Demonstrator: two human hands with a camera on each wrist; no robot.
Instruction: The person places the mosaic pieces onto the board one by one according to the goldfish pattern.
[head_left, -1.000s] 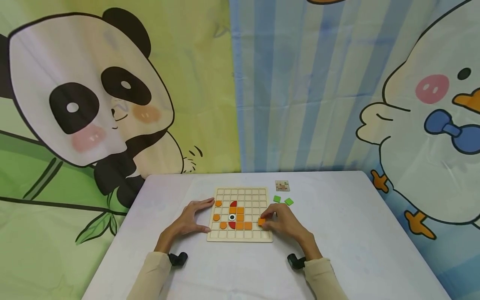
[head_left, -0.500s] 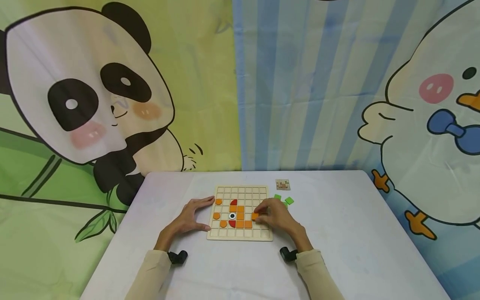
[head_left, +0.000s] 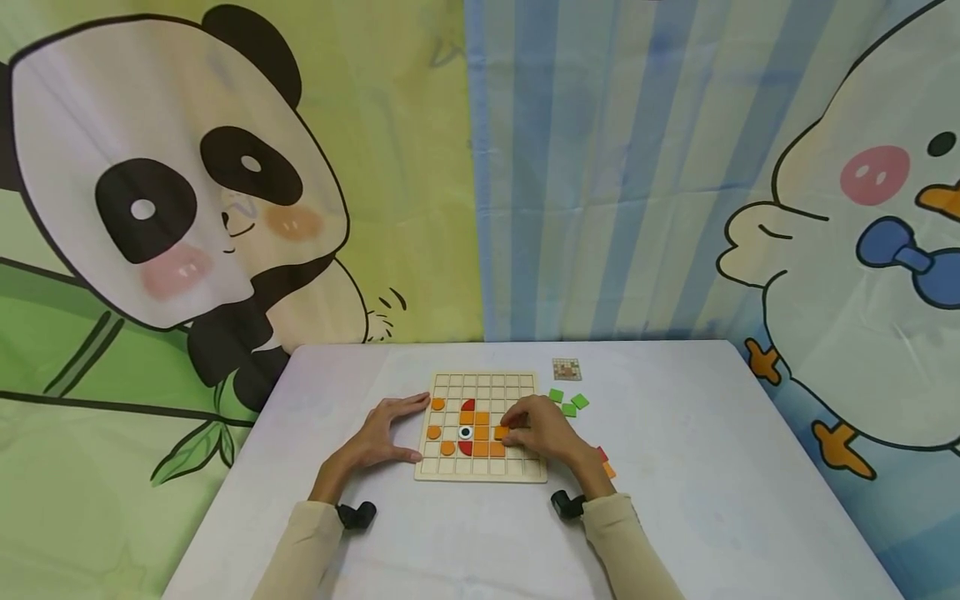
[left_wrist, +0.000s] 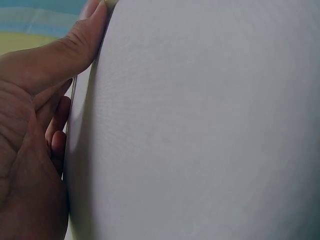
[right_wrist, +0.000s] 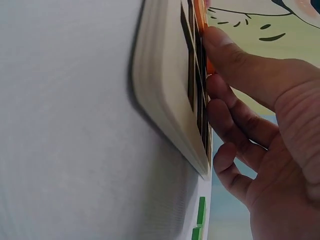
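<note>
A wooden grid board (head_left: 480, 473) lies on the table with orange squares, orange discs, red quarter-round pieces and an eye tile (head_left: 466, 432) set in its cells. My right hand (head_left: 546, 429) reaches over the board's right half and pinches an orange square tile (head_left: 501, 433) close over a cell, just right of the orange column. In the right wrist view, the thumb (right_wrist: 235, 52) presses toward an orange edge above the board's grooves. My left hand (head_left: 381, 433) rests at the board's left edge, fingers straight and spread, the thumb touching near the lower left corner.
Several green square tiles (head_left: 569, 410) lie right of the board. A small pattern card (head_left: 567, 369) is behind them. Red and orange pieces (head_left: 608, 470) show beside my right wrist. A printed curtain (head_left: 570, 167) hangs behind the white table (head_left: 675, 467).
My right hand has carried the orange square leftward across the board toward the orange column. Red and orange pieces by the right wrist have come into view. The left hand stays put.
</note>
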